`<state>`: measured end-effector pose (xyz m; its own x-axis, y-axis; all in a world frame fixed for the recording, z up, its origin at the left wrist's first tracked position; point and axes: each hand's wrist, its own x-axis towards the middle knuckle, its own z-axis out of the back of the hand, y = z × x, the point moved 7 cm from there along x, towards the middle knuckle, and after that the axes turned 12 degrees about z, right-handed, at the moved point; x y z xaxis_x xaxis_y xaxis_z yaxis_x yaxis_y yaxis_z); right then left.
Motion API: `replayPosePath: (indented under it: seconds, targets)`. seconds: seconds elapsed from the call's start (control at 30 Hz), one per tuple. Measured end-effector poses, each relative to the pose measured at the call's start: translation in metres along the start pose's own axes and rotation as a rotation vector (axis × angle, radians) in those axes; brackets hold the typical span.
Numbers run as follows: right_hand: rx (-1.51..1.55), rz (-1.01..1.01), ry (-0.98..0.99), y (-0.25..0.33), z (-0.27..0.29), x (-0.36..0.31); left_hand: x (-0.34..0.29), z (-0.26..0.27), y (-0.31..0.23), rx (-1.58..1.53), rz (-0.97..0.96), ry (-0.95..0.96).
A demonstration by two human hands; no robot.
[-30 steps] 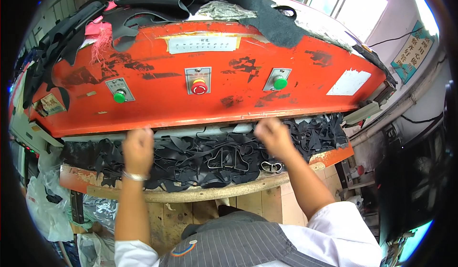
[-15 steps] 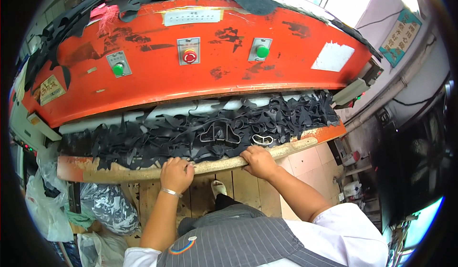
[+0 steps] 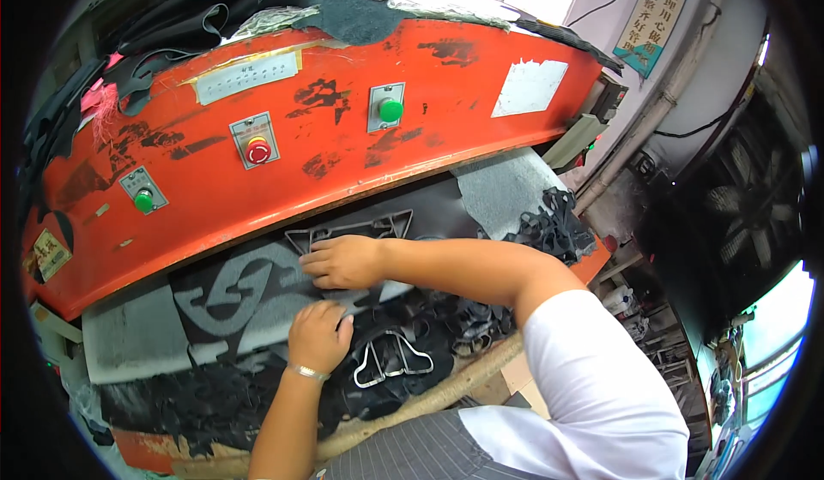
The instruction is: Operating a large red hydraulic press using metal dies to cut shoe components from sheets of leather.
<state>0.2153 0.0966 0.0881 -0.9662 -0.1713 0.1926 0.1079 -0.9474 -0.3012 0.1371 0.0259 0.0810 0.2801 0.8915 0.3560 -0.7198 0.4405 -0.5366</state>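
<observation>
A worker's right hand (image 3: 343, 261) met the near side of a dark frame (image 3: 369, 223) on a black sheet (image 3: 433, 208), by the red press (image 3: 318, 145); whether its bent fingers grasped it could not be told. The left hand (image 3: 319, 336), fingers curled, grip unclear, was near a silver frame (image 3: 402, 360) among scraps (image 3: 249, 398) on the worktop (image 3: 412, 422).

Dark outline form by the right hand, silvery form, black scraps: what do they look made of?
Dark outline form: probably metal, dull, with stiff narrow walls.
Silvery form: likely bare metal, bright along its edges.
Black scraps: perhaps leather or synthetic sheet; limp, tangled.
</observation>
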Motion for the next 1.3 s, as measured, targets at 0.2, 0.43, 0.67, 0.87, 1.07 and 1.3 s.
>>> replayPosePath:
  seconds: [0.2,0.43,0.67,0.87,1.07,1.3]
  targets:
    - [0.237,0.291,0.121,-0.026,-0.048,0.007,0.004,-0.046,0.021,0.05,-0.047,0.072]
    - [0.083,0.178,-0.085,-0.056,0.098,-0.023,-0.001,-0.043,0.017,0.069,-0.016,0.055]
    - [0.015,-0.993,0.051,-0.087,0.126,-0.197,0.003,-0.046,0.018,0.041,-0.01,-0.002]
    - [0.233,-1.379,-0.168,-0.037,0.033,-0.254,0.013,-0.025,0.034,-0.161,0.142,0.002]
    - [0.293,-1.386,-0.24,-0.039,0.0,-0.249,0.059,-0.024,0.056,-0.054,0.287,-0.093]
    - [0.462,-1.321,-0.289,0.013,0.02,-0.255,0.058,-0.02,0.065,0.009,0.421,-0.116]
